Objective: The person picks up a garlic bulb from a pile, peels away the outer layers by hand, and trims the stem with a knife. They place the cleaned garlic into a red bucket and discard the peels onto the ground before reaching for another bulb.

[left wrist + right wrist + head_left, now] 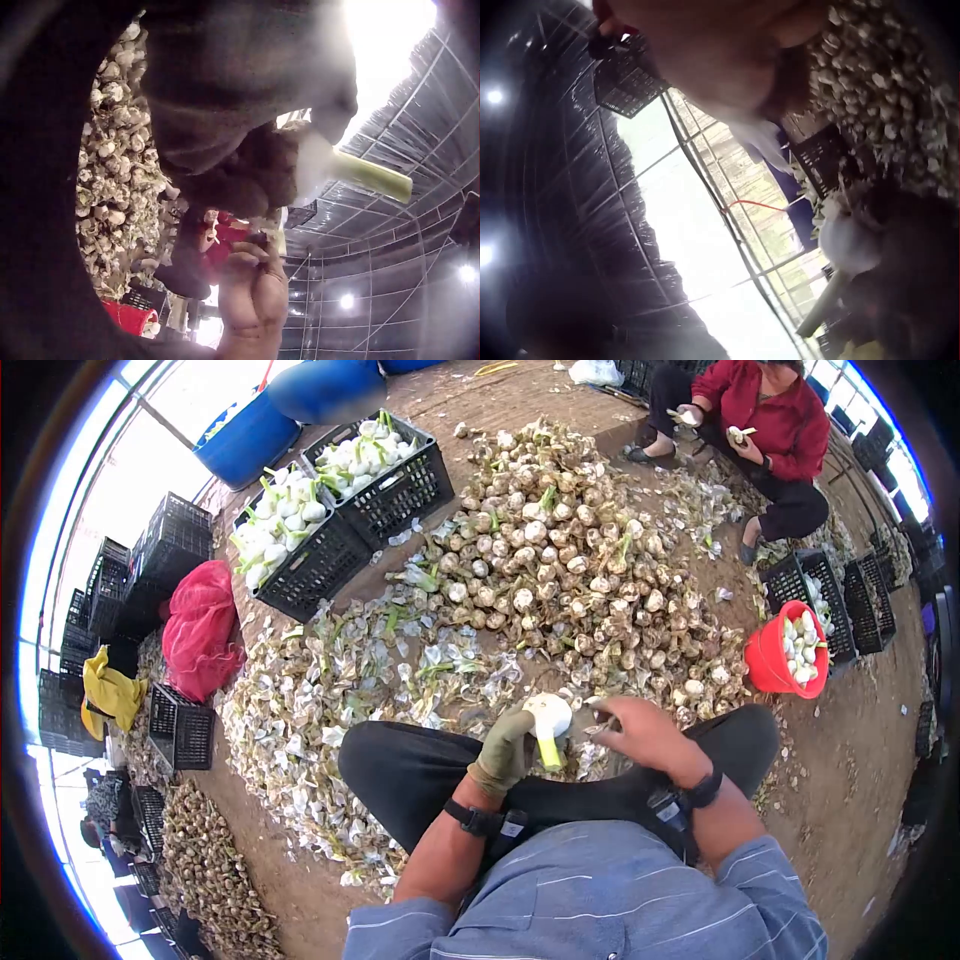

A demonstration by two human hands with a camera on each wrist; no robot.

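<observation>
My left hand (503, 748), in a greenish work glove, grips a peeled white garlic bulb (548, 712) above my lap. The bulb's short green stem (549, 752) points down toward me. In the right wrist view the bulb (849, 244) shows smooth and white beside the dark gloved fingers. Just to the right of the bulb is my bare right hand (645, 735), its thumb and fingers bent toward it. From those fingers hangs a thin pale strip of garlic skin (761, 142). Below the hands, loose skins (470, 680) litter the ground.
A big heap of unpeeled garlic (560, 560) lies ahead. Black crates (400, 490) of peeled bulbs stand front left, near a pink mesh sack (203, 630). At right is a red bucket (768, 660) with white bulbs. Another person (775, 435) in red sits beyond, handling garlic.
</observation>
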